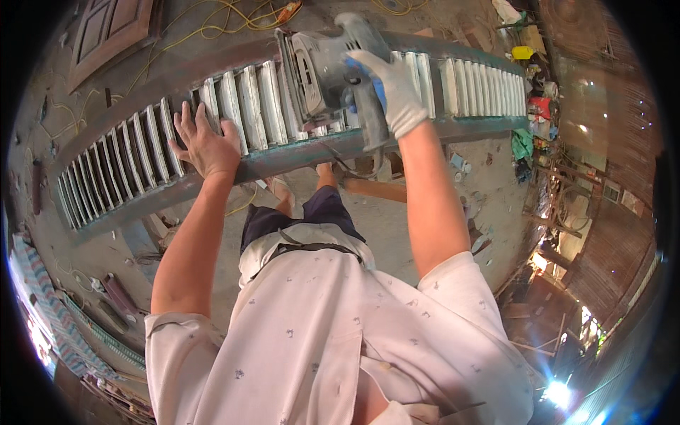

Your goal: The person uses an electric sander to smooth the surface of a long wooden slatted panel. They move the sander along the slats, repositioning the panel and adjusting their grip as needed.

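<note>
A long louvered wooden shutter (pixel 258 157) with a dark, worn frame and pale slats stretches across in front of me. My left hand (pixel 207 145) is bare and lies on the slats left of the middle, fingers spread. In a pale work glove with blue on it, my right hand (pixel 393 92) is wrapped round the rear handle of a bulky grey power sander (pixel 322 71). The sander sits over the slats right of the middle, across the shutter's width; its underside is hidden. A dark cord hangs near its handle.
Yellow cable (pixel 212 28) lies in loops on the floor beyond the shutter. A panelled wooden door (pixel 106 35) is at the far left. Clutter with a green cloth (pixel 523 143) lines the right side. A wooden plank (pixel 375 190) lies below the shutter near my feet.
</note>
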The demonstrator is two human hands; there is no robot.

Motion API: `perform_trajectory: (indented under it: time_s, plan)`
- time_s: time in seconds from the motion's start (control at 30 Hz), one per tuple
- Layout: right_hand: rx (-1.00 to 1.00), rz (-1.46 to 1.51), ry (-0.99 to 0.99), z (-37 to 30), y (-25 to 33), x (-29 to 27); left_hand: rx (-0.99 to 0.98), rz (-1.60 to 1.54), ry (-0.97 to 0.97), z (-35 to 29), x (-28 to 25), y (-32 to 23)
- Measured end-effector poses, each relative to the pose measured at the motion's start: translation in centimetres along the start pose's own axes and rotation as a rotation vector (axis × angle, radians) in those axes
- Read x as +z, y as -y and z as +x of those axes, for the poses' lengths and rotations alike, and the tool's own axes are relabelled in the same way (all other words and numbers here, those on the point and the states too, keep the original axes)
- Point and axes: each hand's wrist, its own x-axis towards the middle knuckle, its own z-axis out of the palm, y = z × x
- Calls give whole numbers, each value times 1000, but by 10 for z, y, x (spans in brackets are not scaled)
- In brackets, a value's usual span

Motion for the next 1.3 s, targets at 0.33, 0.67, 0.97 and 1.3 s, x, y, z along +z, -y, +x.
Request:
perform_trajectory:
  time_s: [0.33, 0.67, 0.97, 1.3]
  plan:
    - [-52, 95, -289, -164, -70, -35, -39, 21, 15, -7, 4, 2]
    - [-368, -728, -339, -51, -32, -6, 8, 22, -2, -3, 0, 1]
    - [-300, -717, -305, -77, -46, -2, -15, 0, 10, -6, -4, 2]
    - [-324, -705, -287, 6, -10, -13, -3, 12, 0, -2, -4, -4]
